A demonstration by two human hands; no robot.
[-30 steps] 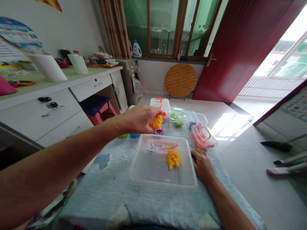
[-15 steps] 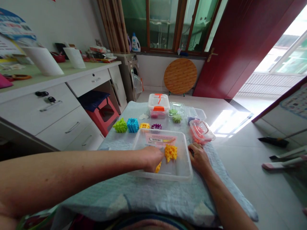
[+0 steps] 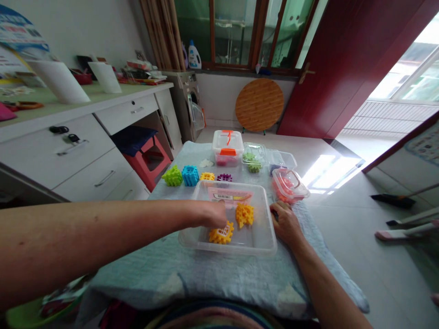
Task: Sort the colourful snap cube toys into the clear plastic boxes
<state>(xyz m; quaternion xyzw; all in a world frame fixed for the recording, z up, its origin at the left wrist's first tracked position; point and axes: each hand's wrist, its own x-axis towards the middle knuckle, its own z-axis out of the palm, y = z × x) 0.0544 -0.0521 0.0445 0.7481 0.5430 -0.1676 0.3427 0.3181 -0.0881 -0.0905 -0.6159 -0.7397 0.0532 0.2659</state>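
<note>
My left hand [image 3: 216, 214] reaches into a clear plastic box [image 3: 262, 242], its fingers mostly hidden behind the back of the hand. Right below it a yellow gear-shaped toy piece [image 3: 222, 234] lies on the box floor; whether my fingers touch it I cannot tell. A second clump of yellow toy pieces [image 3: 244, 214] sits to the right inside the box. At the box's right wall my right hand [image 3: 285, 221] rests on the cloth with curled fingers. Something dark shows between them, too small to name.
Behind the box stand a green block [image 3: 172, 176], a blue block [image 3: 190, 175], yellow pieces [image 3: 207, 176] and purple pieces [image 3: 224, 177]. Farther back are a lidded box with orange clips [image 3: 227, 151], a box of green pieces [image 3: 253, 160] and a box of red pieces [image 3: 288, 185].
My left hand has moved up and slightly left from the yellow gear-shaped piece, which now shows more fully. My right hand has stayed beside the box.
</note>
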